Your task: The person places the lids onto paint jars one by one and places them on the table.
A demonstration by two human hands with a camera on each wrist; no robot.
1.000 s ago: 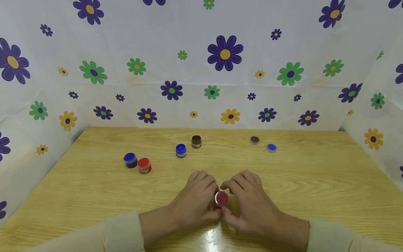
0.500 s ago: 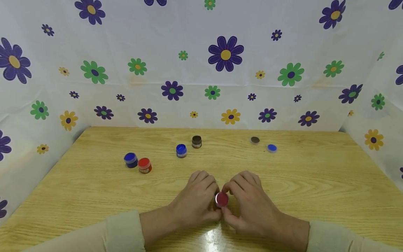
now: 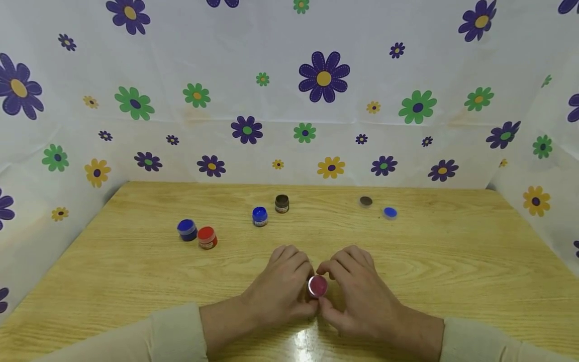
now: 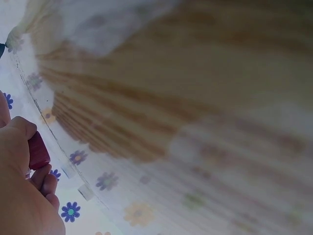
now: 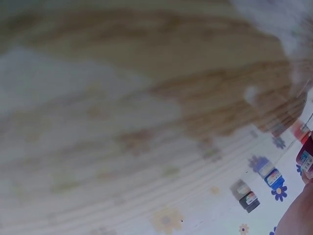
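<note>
Across the wood-grain table [image 3: 452, 261], my left hand [image 3: 279, 290] grips the dark-red jar [image 4: 39, 151], my right hand [image 3: 359, 291] pinches its lid [image 3: 317, 286], likely unscrewing; next probably requires lifting clear.

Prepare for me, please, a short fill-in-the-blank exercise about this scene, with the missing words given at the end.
1. The left hand and the right hand are at the maroon jar; besides it, the table bears ____ more jars.
2. In the head view, the red jar stands to the ____ (left or right) of the lidded blue jar.
3. Near the dark lid lies another lid, coloured ____.

Missing words: four; right; blue.
</note>
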